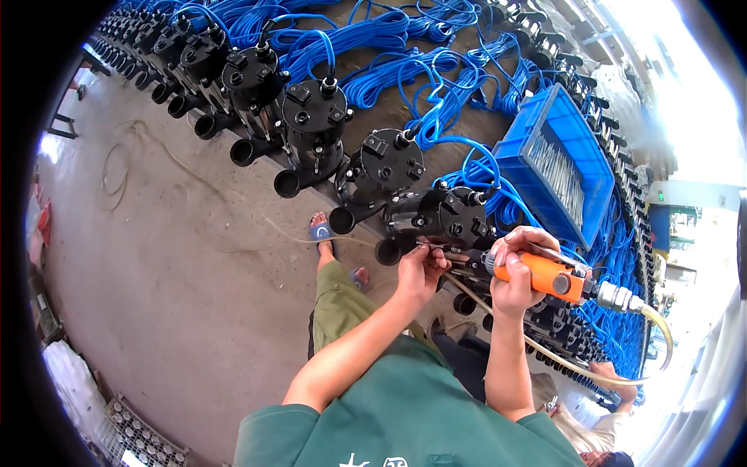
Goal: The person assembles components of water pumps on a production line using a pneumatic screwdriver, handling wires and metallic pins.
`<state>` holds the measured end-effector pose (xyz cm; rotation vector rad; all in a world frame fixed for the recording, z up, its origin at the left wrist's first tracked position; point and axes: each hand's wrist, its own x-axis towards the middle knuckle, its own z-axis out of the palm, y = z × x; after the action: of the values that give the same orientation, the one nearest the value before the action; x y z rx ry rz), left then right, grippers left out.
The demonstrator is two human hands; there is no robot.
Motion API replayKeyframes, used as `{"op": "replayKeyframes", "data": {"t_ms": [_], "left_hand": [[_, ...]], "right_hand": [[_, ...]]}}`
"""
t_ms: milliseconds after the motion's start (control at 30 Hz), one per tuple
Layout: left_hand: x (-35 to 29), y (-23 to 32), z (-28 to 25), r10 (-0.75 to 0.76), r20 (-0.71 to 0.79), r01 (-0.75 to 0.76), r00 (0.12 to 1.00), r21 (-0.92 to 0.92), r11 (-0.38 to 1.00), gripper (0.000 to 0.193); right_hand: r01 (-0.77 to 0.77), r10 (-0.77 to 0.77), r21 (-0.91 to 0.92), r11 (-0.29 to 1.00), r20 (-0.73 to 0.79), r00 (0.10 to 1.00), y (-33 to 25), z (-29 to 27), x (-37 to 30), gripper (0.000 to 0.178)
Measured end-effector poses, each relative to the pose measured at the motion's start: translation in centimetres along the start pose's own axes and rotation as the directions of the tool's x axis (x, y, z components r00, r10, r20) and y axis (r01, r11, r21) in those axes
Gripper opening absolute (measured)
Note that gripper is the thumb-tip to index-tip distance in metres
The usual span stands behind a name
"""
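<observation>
My right hand (523,268) is wrapped round an orange air-powered driver (554,278), its nose pointing left toward my left hand. A pale hose (661,335) runs from the metal coupling at the tool's rear. My left hand (422,272) is closed, its fingertips pinched beside the driver's tip; what they hold is too small and partly hidden. Both hands are at the near side of a black cylindrical pump (436,214), which has a blue cable on its top and a round outlet at its lower left.
More black pumps (315,117) line the bench edge. Coiled blue cables (350,43) cover the bench. A blue crate (517,148) of thin metal rods (559,179) stands beyond my right hand. A thin hose (187,167) trails over the floor. A co-worker's hand (613,380) shows at lower right.
</observation>
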<state>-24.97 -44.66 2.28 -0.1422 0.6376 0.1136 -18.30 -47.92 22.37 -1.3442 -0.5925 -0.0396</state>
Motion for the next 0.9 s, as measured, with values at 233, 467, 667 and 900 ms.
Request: {"op": "replayKeyframes", "data": {"t_ms": [233, 467, 667, 900], "left_hand": [[0.0, -0.1, 0.1, 0.025, -0.026, -0.026, 0.999, -0.028, 0.999, 0.020], [-4.4, 3.3, 2.4, 0.276, -0.010, -0.187, 0.961, 0.711, 0.678, 0.024], [-4.5, 6.0, 5.1, 0.500, 0.697, -0.478, 0.514, 0.717, -0.508, 0.103], [0.2, 9.8, 4.4, 0.188, 0.679, -0.630, 0.710, 0.731, -0.262, 0.119]], "right_hand": [[-0.067, 0.067, -0.014, 0.998, 0.057, 0.996, 0.0, 0.6, 0.1, 0.028], [-0.065, 0.064, 0.000, 0.998, 0.104, 0.992, 0.4, 0.3, 0.4, 0.030], [-0.125, 0.127, -0.033, 0.992, 0.066, 0.990, 0.2, 0.9, 1.0, 0.032], [0.001, -0.006, 0.067, 0.998, 0.082, 0.997, -2.4, 4.7, 5.5, 0.039]]}}
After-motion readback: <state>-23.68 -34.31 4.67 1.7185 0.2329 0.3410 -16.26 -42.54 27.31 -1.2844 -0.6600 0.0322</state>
